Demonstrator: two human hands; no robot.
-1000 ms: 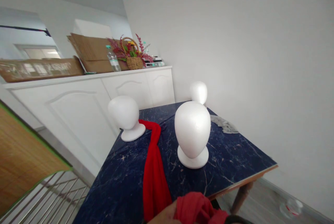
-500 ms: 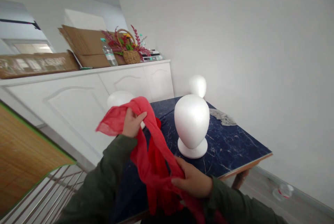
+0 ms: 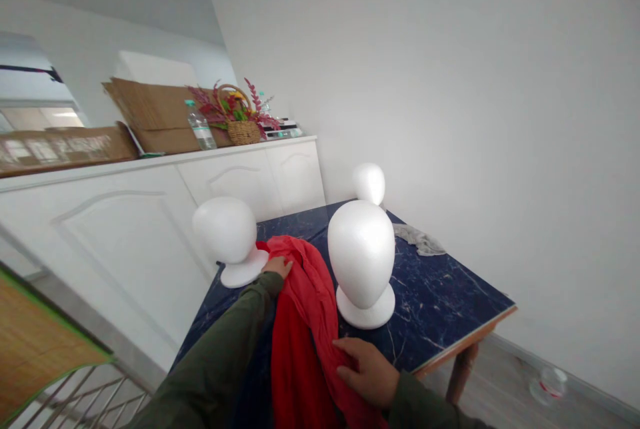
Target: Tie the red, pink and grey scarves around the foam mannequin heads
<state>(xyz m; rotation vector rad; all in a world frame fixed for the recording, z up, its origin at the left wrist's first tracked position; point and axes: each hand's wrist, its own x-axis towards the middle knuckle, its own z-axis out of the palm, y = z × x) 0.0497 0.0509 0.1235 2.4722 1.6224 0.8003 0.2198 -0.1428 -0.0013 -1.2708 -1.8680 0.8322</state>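
Note:
A coral-red scarf [image 3: 311,282] lies lengthwise on the dark blue marbled table, over a deeper red cloth [image 3: 295,362]. At the scarf's far end my left hand [image 3: 278,266] grips its left edge, with the fingers partly hidden. My right hand [image 3: 369,373] holds the near part by its right edge, thumb and index finger showing. Between the hands the fabric is stretched out in loose folds. A white foam head [image 3: 361,256] stands upright just right of the scarf. Another foam head [image 3: 227,229] is left of my left hand, its base close to my fingers.
A third foam head [image 3: 369,182] stands at the table's back, near a crumpled grey cloth [image 3: 420,240]. The blue table [image 3: 445,289] meets the wall. White cabinets [image 3: 120,216] carry cardboard, a bottle and a flower basket [image 3: 243,132]. A plastic bottle [image 3: 549,386] lies on the floor.
The coral scarf has come down from mid-air onto the table and lies lengthwise. My left hand has lowered and reached forward with it, uncovering the left foam head. The view has tilted up slightly.

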